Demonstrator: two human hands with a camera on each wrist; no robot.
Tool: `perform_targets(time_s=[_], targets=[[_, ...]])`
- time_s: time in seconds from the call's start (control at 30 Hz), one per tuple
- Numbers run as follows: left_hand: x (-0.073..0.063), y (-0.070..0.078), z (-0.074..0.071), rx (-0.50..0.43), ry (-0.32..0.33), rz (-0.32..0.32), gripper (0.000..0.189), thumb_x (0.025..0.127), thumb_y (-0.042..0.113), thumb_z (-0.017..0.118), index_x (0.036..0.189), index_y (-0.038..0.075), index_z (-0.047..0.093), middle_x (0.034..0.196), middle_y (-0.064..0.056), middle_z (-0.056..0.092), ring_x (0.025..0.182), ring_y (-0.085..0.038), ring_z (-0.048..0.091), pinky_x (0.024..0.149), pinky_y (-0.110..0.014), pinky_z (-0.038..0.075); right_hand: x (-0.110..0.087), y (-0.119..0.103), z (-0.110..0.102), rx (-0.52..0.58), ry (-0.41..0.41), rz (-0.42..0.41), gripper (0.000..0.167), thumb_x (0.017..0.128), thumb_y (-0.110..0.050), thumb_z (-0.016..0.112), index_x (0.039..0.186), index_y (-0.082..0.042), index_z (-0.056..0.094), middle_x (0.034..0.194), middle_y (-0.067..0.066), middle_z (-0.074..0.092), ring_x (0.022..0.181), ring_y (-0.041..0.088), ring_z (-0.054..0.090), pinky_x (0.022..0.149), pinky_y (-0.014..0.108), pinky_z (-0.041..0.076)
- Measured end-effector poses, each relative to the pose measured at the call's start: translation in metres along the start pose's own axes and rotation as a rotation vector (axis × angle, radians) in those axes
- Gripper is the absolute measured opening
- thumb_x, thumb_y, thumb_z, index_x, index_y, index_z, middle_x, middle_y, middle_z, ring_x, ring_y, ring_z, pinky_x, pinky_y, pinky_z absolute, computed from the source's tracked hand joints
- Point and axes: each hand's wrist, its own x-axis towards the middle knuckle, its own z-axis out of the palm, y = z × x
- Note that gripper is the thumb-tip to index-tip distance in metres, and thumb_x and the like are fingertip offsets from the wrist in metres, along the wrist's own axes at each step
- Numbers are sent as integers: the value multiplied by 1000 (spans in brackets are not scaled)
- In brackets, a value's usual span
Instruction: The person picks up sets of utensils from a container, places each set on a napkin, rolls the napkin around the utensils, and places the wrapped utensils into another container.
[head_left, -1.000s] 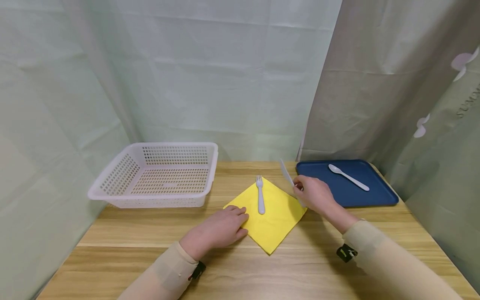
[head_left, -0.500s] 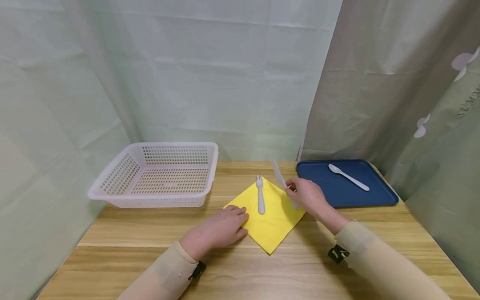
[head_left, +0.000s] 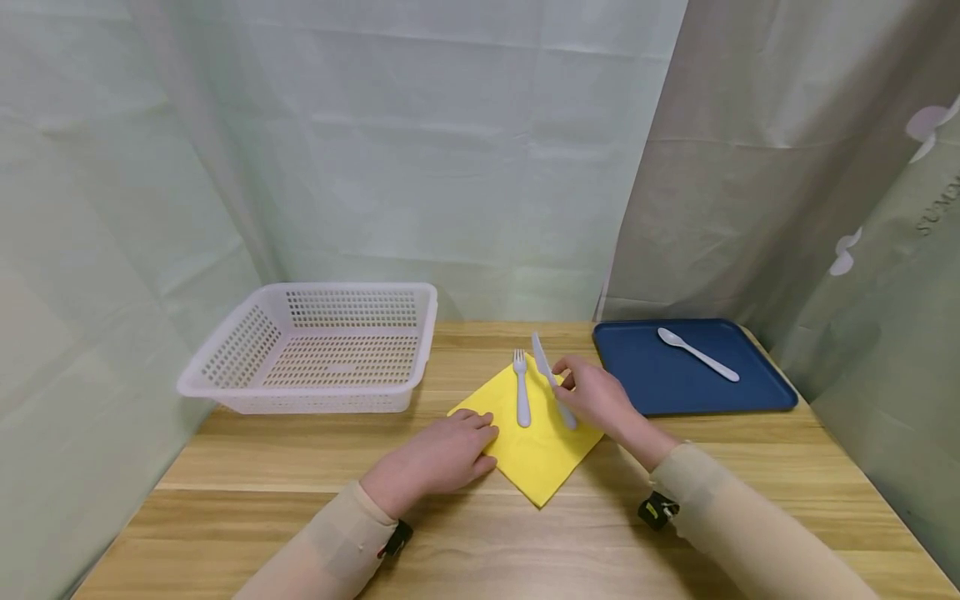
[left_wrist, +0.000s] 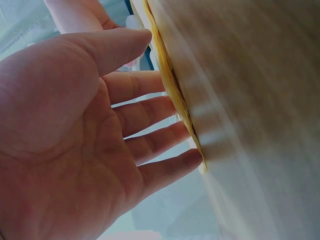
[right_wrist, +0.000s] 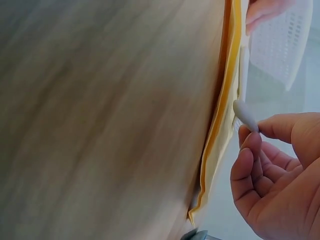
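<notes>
A folded yellow napkin [head_left: 536, 467] lies cornerwise on the wooden table. On it rests a white fork [head_left: 522, 396], tines pointing away. My right hand [head_left: 596, 396] pinches a white knife [head_left: 542, 358] between thumb and fingertips, close over the napkin's right half and beside the fork. In the right wrist view the knife's handle end [right_wrist: 245, 115] sticks out of the pinch toward the napkin. My left hand [head_left: 442, 454] rests with its fingertips on the napkin's left edge; the left wrist view shows those fingers [left_wrist: 150, 110] stretched out and spread.
A white perforated basket [head_left: 408, 400] stands at the back left. At the back right is a dark blue tray [head_left: 637, 375] with a white spoon [head_left: 697, 354] on it. Pale curtains [head_left: 450, 167] hang behind and at both sides of the table.
My right hand has moved left and lower with the knife, from the napkin's right corner to near the fork. My left hand and the fork have stayed put.
</notes>
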Motion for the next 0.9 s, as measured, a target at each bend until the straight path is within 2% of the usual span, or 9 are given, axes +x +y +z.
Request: perform_targets(time_s=[0.2, 0.57, 0.9], targets=[[0, 0, -1, 2, 1, 3, 50, 110, 36, 69, 149, 4, 67, 157, -15, 62, 144, -34, 57, 120, -48, 48, 1, -2, 4, 24, -14, -2, 27, 106, -18, 76, 131, -12, 67, 100, 6, 75, 78, 18, 67, 67, 35, 54], [0, 0, -1, 1, 3, 3, 49, 110, 36, 69, 147, 4, 68, 156, -15, 63, 143, -34, 58, 120, -48, 49, 4, -7, 12, 15, -32, -29, 11, 106, -19, 76, 113, -15, 68, 90, 2, 70, 75, 19, 62, 65, 33, 51], [-1, 1, -4, 5, 9, 7, 48, 110, 34, 70, 146, 3, 68, 155, -16, 63, 142, -34, 59, 119, -47, 49, 6, -11, 16, 21, -42, -43, 9, 106, -18, 77, 108, -14, 69, 89, 1, 70, 72, 17, 63, 64, 31, 51]])
